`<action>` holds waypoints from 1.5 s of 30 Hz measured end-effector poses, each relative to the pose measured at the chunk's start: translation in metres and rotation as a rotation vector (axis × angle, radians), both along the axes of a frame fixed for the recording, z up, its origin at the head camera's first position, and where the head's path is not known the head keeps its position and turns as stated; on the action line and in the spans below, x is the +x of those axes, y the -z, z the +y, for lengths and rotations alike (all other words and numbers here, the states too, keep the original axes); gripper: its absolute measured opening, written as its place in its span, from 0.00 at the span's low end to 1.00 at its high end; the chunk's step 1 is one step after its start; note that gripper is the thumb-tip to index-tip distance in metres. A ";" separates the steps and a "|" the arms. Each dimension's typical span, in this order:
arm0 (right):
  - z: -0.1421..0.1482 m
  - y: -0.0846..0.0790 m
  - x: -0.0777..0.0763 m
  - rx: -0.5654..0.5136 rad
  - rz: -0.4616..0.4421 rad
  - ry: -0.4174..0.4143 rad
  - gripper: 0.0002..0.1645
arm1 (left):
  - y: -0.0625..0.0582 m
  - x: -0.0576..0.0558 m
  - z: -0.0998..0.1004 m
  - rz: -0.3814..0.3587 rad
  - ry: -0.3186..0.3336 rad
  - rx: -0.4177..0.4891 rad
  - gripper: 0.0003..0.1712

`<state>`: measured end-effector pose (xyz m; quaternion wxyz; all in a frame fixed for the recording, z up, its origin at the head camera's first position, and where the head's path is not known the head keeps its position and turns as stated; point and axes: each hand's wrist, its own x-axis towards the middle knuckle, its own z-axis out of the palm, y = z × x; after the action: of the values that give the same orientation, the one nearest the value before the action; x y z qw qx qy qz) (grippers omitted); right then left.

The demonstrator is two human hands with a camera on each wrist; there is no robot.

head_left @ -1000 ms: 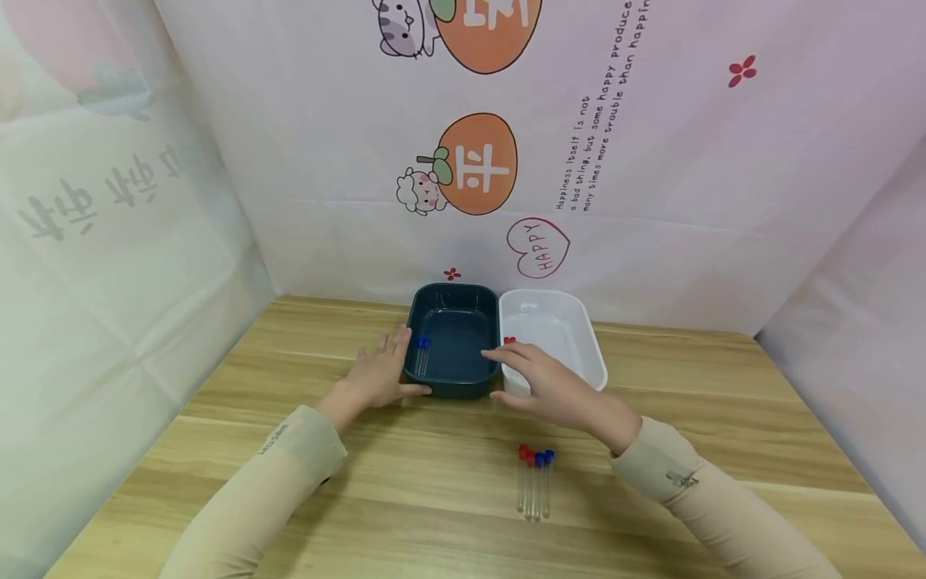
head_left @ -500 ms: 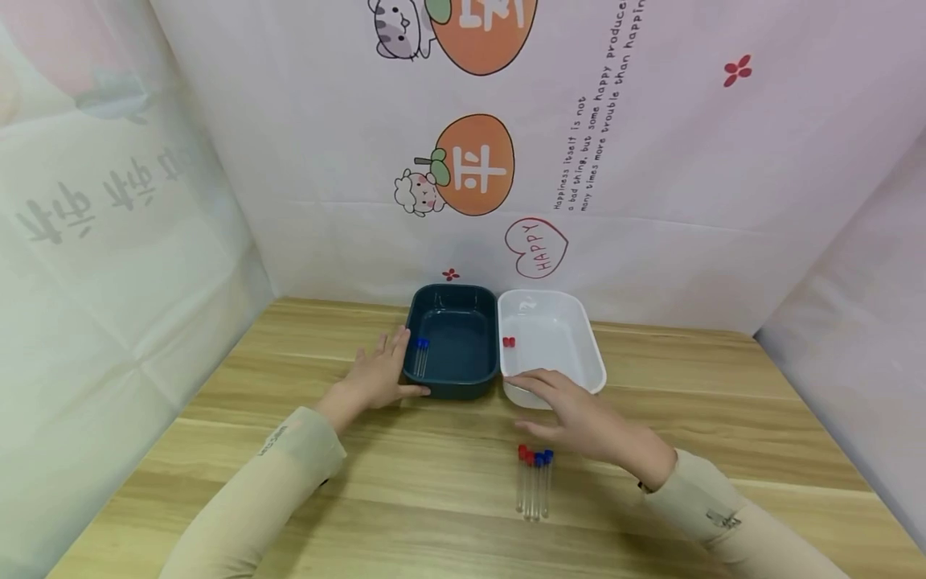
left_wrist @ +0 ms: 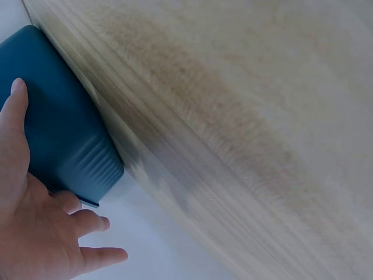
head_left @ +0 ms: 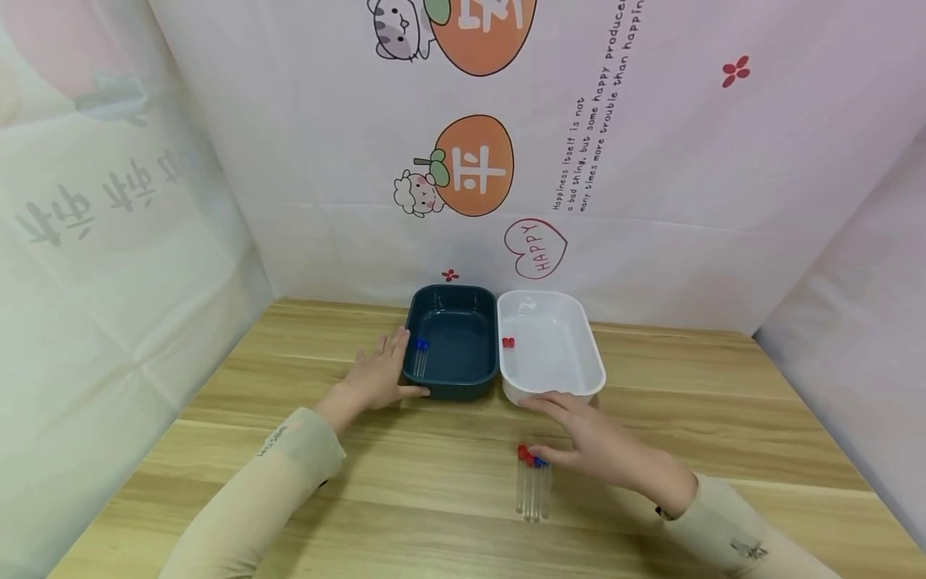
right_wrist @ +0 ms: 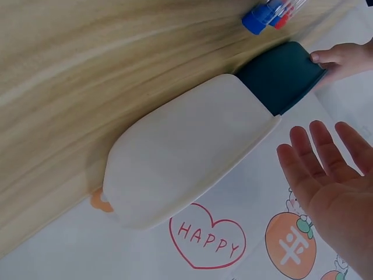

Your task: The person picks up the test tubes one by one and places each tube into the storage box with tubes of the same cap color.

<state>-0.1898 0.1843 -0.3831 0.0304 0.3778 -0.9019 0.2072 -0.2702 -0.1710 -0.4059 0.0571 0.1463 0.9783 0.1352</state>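
Note:
My left hand (head_left: 370,381) rests against the left front corner of a dark teal tray (head_left: 457,391). In the left wrist view its thumb (left_wrist: 16,108) lies on the outer wall and the other fingers spread past the rim. Inside that tray are blue-capped test tubes (head_left: 421,359). My right hand (head_left: 606,444), fingers extended and holding nothing, hovers in front of the white tray (head_left: 555,342). Its thumb overlaps the caps of a small row of test tubes (head_left: 532,492), red-capped and blue-capped, lying on the table. Two red caps (head_left: 509,342) show at the white tray's left side.
Both trays stand side by side on the wooden table (head_left: 391,482), close to the printed back cloth (head_left: 325,241). Plain cloth walls (head_left: 123,322) rise at the left and right.
My right hand has drawn back from between the trays toward me and to the right, down to the loose tubes, uncovering the red caps. The left hand has stayed at the teal tray.

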 end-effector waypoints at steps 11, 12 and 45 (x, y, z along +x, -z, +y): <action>0.012 0.008 0.012 0.046 -0.025 0.016 0.39 | 0.001 0.000 0.001 0.010 0.000 -0.016 0.67; 0.012 0.009 0.012 0.049 -0.021 0.021 0.39 | 0.001 0.000 0.001 0.011 -0.001 -0.018 0.67; 0.008 0.033 0.023 0.218 -0.194 0.118 0.62 | 0.003 -0.002 -0.001 0.019 0.001 -0.017 0.67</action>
<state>-0.1672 0.1924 -0.4165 -0.0857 0.3032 -0.9385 0.1415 -0.2721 -0.1719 -0.4092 0.0494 0.1478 0.9798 0.1255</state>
